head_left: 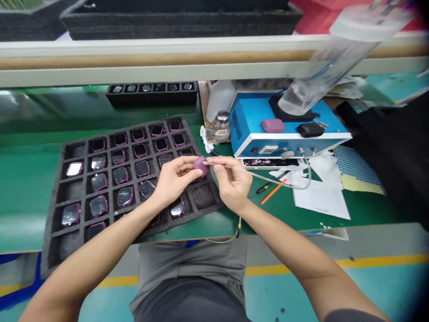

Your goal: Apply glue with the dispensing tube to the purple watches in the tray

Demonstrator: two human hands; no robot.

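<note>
Holding a purple smartwatch (200,166) over a foam tray (203,196)

Clasping the smartwatch in the left hand (172,179), with thumb and fingers clamped on it, just above the tray's right part. Pinching a thin clear tube (264,178) in the right hand (233,181), with thumb and fingers closed on it and its tip against or just beside the smartwatch; cannot tell which. Set in the tray's compartments around and under the left hand: purple-framed watches (142,168), glossy faces up. Trailing rightward from the right hand to the front of a blue machine (248,109), in a loose bend: the same tube. Set atop the machine: a purple watch-shaped piece (273,125), a black piece (310,129) and a clear cylinder (313,76). Standing just left of the machine: a metal-capped glass jar (218,129). Lying in front on the green tabletop (25,192): a black pen (272,182), an orange stick (274,191) and white papers (318,197).
</note>
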